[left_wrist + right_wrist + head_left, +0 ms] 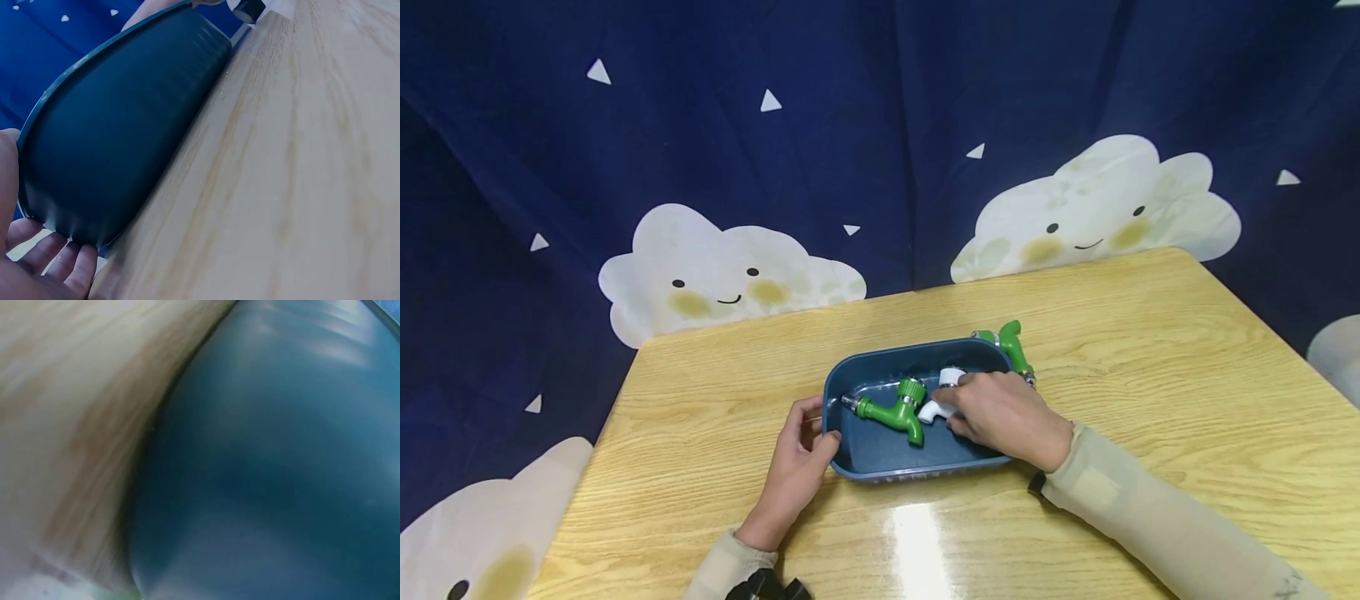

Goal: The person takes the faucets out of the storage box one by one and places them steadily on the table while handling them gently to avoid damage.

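Observation:
A dark blue plastic basket [917,473] stands on the table. My left hand [801,458] grips its left end, the thumb over the rim and the fingers along the outer wall; in the left wrist view the fingertips touch that wall [119,125]. Inside lies a green faucet [891,412] with a ribbed knob and a threaded metal end pointing left. To its right, my right hand [1007,417] reaches over the rim and pinches a white faucet [934,410], whose rear part is hidden under the fingers. The right wrist view shows only the basket's outer wall [269,456] and the table.
Another green faucet [1013,346] lies on the table just outside the basket's far right corner. Wooden tabletop [1150,358] extends around the basket. A navy curtain [850,150] with clouds hangs behind the table's far edge.

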Demonstrator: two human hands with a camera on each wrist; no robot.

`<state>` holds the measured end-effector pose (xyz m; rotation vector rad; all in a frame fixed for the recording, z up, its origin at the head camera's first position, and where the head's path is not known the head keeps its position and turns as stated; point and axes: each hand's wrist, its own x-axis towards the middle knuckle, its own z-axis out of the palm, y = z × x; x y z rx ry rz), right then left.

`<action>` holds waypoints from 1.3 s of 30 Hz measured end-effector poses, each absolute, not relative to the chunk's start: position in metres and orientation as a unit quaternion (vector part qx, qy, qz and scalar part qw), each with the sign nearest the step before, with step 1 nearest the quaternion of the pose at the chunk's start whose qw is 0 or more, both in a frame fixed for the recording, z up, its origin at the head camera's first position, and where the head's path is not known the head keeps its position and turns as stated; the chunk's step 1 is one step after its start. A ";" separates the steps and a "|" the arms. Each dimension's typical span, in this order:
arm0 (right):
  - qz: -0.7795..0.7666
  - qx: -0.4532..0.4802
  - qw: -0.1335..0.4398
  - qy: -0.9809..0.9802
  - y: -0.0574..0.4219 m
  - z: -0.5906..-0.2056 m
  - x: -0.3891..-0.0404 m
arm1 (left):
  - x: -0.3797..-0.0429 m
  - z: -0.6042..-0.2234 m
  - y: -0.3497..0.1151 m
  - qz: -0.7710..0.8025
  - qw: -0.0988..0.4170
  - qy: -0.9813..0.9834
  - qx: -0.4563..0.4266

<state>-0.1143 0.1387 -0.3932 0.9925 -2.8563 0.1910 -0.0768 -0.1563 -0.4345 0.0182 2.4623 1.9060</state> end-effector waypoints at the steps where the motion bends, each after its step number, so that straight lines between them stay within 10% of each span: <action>1: 0.063 0.327 0.056 -0.941 0.139 -0.393 -0.114 | -0.077 -0.434 -0.156 0.612 0.014 0.791 0.006; 39: 0.066 0.325 0.073 -0.941 0.139 -0.393 -0.114 | -0.077 -0.433 -0.156 0.614 0.013 0.789 0.008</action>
